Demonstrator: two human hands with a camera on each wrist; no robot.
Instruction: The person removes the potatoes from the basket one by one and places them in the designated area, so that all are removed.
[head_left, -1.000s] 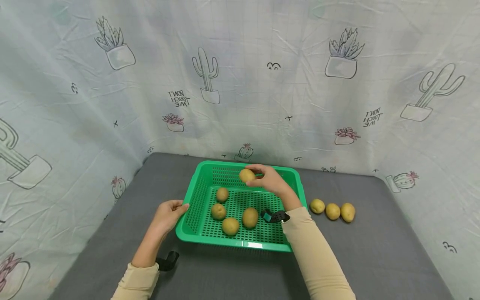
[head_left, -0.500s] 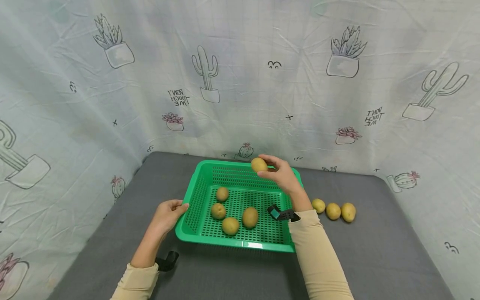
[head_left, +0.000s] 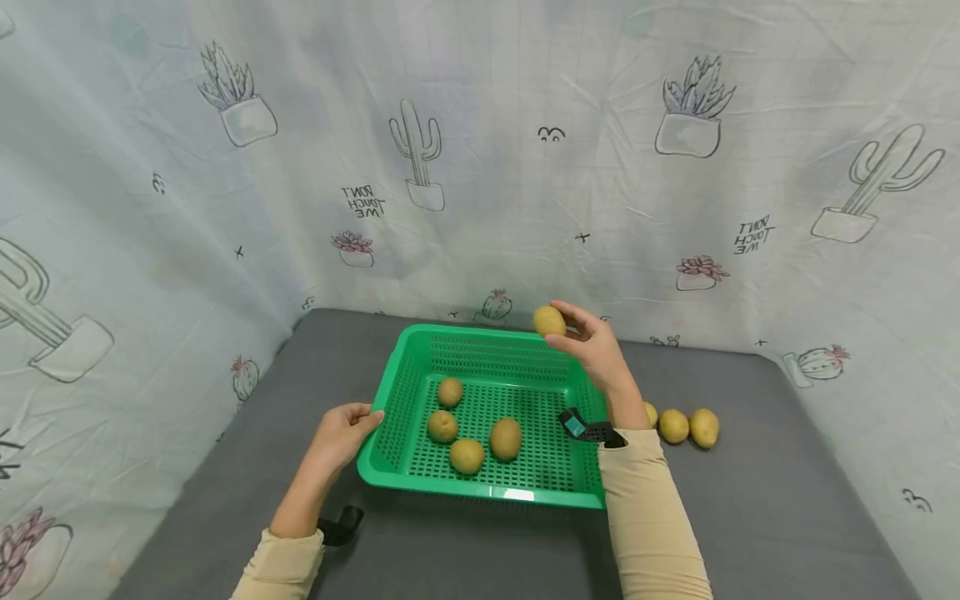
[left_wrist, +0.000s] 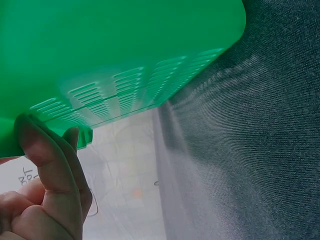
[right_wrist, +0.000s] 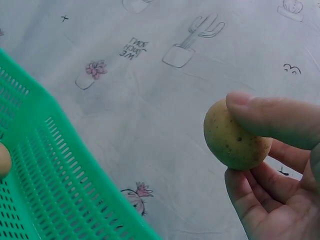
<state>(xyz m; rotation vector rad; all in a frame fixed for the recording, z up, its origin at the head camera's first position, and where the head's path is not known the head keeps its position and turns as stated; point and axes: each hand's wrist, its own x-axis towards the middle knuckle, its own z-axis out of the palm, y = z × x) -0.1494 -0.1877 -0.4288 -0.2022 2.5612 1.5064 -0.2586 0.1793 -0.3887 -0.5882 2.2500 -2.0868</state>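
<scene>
The right hand (head_left: 603, 350) grasps one potato (head_left: 549, 322), raised near the far rim of the basket (head_left: 480, 486); the left hand (head_left: 347, 429) pinches the left rim. Four potatoes (head_left: 506, 438) lie inside; three potatoes (head_left: 673, 426) rest on the counter (head_left: 765, 517) (one partly hidden by the right forearm (head_left: 628, 407)). Transfer appears partway: the held potato remains to be placed; transfer direction cannot be determined.

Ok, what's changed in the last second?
The right hand carried its potato right and away from the person, from over the basket toward its far right corner. Nothing was newly gripped or let go. Unchanged: the left hand holding the basket's left rim, the four potatoes inside, and the three potatoes to its right.
</scene>
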